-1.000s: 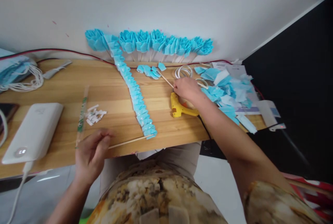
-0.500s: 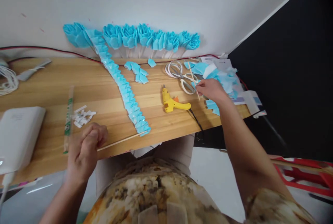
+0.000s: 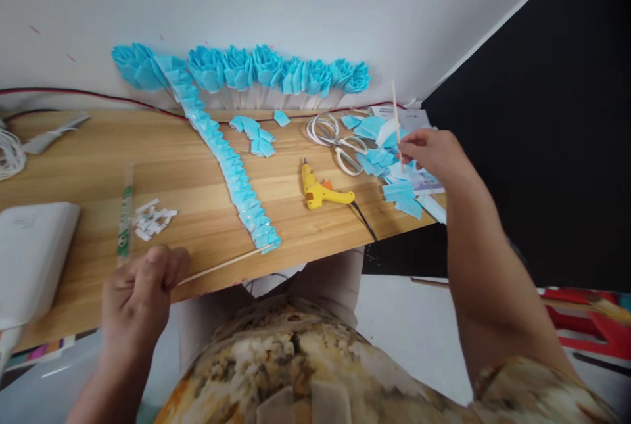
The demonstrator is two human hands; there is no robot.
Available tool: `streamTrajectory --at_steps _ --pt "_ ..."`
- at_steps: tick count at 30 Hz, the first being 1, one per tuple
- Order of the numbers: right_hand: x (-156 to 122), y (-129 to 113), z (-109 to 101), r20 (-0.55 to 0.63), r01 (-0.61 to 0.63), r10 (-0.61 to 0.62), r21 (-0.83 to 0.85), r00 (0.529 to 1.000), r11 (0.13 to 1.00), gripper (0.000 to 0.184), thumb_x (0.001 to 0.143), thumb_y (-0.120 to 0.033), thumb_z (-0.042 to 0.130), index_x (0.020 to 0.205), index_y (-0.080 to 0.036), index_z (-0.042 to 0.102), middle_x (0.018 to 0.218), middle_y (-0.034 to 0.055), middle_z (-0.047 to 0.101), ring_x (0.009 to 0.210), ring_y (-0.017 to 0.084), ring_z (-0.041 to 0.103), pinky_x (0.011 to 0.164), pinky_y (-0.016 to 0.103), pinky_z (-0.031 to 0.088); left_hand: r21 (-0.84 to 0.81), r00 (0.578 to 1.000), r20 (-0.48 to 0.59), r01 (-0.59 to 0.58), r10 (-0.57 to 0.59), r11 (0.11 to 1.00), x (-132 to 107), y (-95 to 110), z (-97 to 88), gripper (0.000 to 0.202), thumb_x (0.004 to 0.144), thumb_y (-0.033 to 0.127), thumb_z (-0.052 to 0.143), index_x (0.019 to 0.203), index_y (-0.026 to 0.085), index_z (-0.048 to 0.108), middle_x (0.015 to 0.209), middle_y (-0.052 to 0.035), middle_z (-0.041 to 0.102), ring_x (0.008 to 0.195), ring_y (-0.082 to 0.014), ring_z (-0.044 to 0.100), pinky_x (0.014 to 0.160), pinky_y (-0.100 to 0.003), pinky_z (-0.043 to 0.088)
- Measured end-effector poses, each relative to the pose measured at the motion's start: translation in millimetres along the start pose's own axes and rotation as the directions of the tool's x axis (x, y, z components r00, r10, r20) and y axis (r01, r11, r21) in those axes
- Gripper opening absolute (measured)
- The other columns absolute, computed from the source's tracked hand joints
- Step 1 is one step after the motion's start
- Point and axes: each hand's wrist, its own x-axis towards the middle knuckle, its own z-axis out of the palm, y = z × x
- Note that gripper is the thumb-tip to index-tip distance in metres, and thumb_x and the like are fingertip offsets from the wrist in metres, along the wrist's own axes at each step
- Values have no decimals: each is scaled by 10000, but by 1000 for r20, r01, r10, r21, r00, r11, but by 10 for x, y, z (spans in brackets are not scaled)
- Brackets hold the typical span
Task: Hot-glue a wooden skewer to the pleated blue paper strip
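A long strip of overlapping blue crepe-paper petals [image 3: 231, 167] runs from the wall down to the table's front edge. Its near end meets the tip of a thin wooden stick [image 3: 221, 266]. My left hand [image 3: 140, 292] is closed round the other end of that stick at the front edge. Between the thumb and fingers of my right hand [image 3: 434, 154] is a second wooden stick [image 3: 396, 112], held nearly upright over loose blue paper pieces [image 3: 401, 194]. White-handled scissors [image 3: 348, 154] lie to the left of this hand. A yellow glue gun [image 3: 320, 190] rests between the strip and the scissors.
Several blue paper flowers [image 3: 266, 69] on sticks lean against the wall. Small white paper bits [image 3: 152, 219], a clear green-printed tube [image 3: 125, 220] and a white power bank [image 3: 37, 259] lie at the left. The glue gun's black cord [image 3: 365, 221] drops over the front edge.
My right hand has moved right and slightly up with its stick, away from the scissors. My left hand has shifted a little left and down, still gripping its stick. The camera view has shifted slightly.
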Motion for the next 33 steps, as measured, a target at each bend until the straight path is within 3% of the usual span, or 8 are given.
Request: streamTrajectory --at_steps 9,12,16,19,23,25,29,33 --pt "-159 -316 446 184 -56 62 -37 981 998 217 781 -189 664 980 -169 749 648 -2 708 499 129 558 519 265 434 33 998 -55 43 -41 999 -54 -30 -104 564 982 581 576 578 208 443 574 0 371 583 -165 353 581 -344 284" --pt "-236 -491 518 231 54 -47 -21 972 998 251 822 -241 646 1042 -182 752 703 12 731 578 152 612 557 271 438 -5 993 -96 67 -67 998 -39 -42 -151 488 992 512 582 612 212 524 593 -2 463 603 -166 397 602 -340 338" --pt "-246 -722 683 332 298 -213 -231 919 926 252 830 -182 635 1032 -212 781 848 47 782 810 226 714 699 314 476 -289 992 22 126 -125 949 108 -103 -96 343 978 427 640 703 222 656 585 20 577 630 -150 524 703 -310 474" --pt "-232 -853 820 340 368 -233 -416 911 832 250 879 -162 609 1032 -203 802 998 112 802 955 304 732 805 381 500 -458 975 97 223 -202 860 224 -104 19 150 899 346 738 1035 282 747 984 14 785 948 -164 709 898 -306 564" --pt "-347 -1083 885 154 419 -390 -313 908 852 326 991 -293 578 1236 -182 763 1131 184 781 1102 386 720 957 497 525 -453 945 267 297 -190 840 307 -27 93 460 1000 579 504 1300 263 651 1552 -69 583 1400 -262 589 1129 -449 530" --pt "-515 -1302 901 113 581 -570 -127 814 804 427 1015 -374 564 1394 -214 677 1318 162 733 1274 389 658 1089 535 487 -436 939 271 318 -213 842 314 8 79 600 1021 671 367 1334 231 628 1602 -97 528 1450 -295 549 1167 -484 507" --pt "-1153 -1994 1107 136 866 -861 36 490 499 773 997 -510 593 1639 -143 368 1721 142 355 1621 340 272 1321 542 212 -369 962 205 246 -180 896 268 73 -3 746 1034 723 192 1368 218 627 1585 -108 546 1457 -304 544 1186 -511 490" --pt "-1768 -2692 1590 215 993 -976 100 39 61 903 986 -707 502 1669 -151 303 1760 77 219 1659 235 150 1354 443 61 -132 1000 -12 -16 14 991 140 224 -166 646 1056 693 228 1294 311 692 1458 -41 659 1521 -218 463 1158 -479 516"
